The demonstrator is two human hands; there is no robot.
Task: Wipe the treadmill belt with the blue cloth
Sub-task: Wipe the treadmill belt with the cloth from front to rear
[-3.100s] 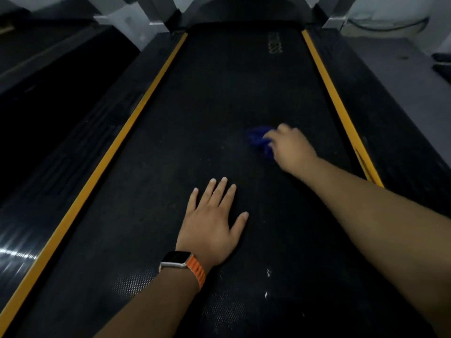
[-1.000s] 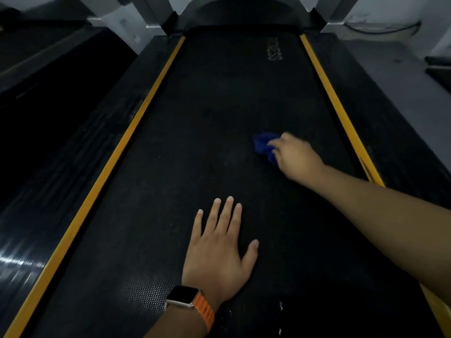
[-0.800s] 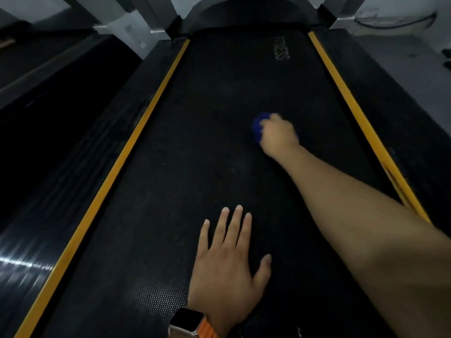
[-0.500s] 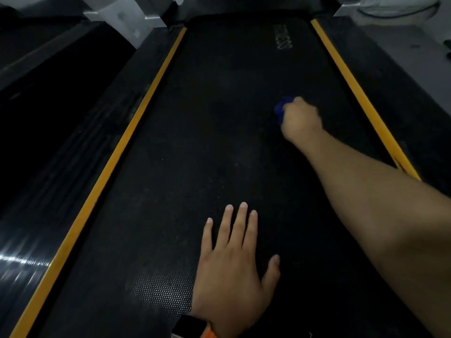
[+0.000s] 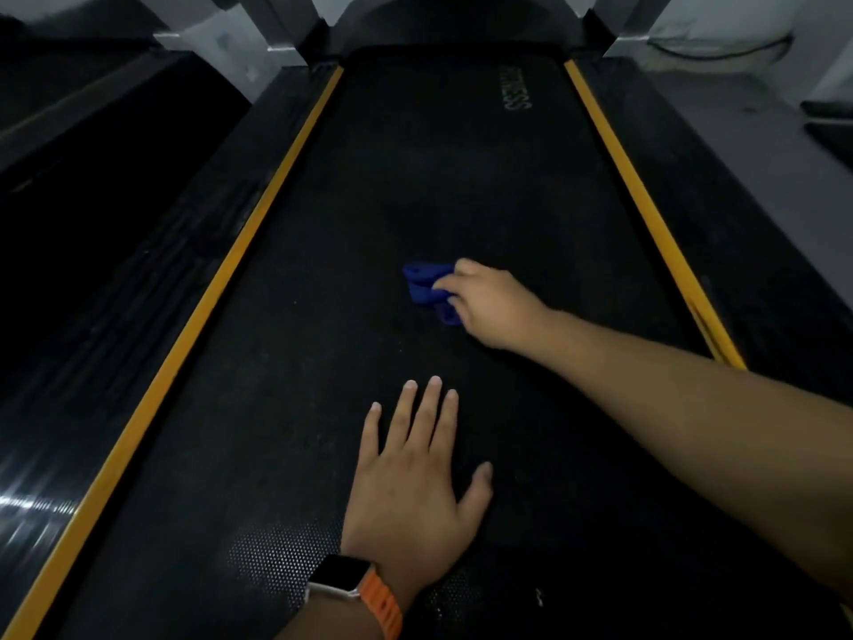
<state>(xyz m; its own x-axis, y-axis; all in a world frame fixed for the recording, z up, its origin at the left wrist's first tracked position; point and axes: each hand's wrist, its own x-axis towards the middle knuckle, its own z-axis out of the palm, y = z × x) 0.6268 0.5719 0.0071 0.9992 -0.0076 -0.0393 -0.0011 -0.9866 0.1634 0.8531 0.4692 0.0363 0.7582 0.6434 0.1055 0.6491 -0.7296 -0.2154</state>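
Right hand (image 5: 489,307) grips bunched soft blue cloth (image 5: 429,288), 12 o'clock of flat, open left hand (image 5: 411,482) on black textured treadmill belt (image 5: 323,316); likely light, limp, best kept bunched.

My left hand (image 5: 411,491) lies flat on the near end of the treadmill belt (image 5: 369,200), with my watch (image 5: 339,575) behind it at six o'clock on the wrist. From that hand, the cloth (image 5: 427,286) lies on the belt at twelve o'clock. My right hand (image 5: 489,307) is at one o'clock, gripping the cloth's right side, its forearm running back toward four o'clock. The left edge strip (image 5: 221,279) runs at nine o'clock, the left side rail (image 5: 152,293) beyond it. The right edge strip (image 5: 641,214) and right side rail (image 5: 738,233) lie at three o'clock. Lettering (image 5: 516,87) sits on the belt far ahead, just before the motor hood (image 5: 452,25).
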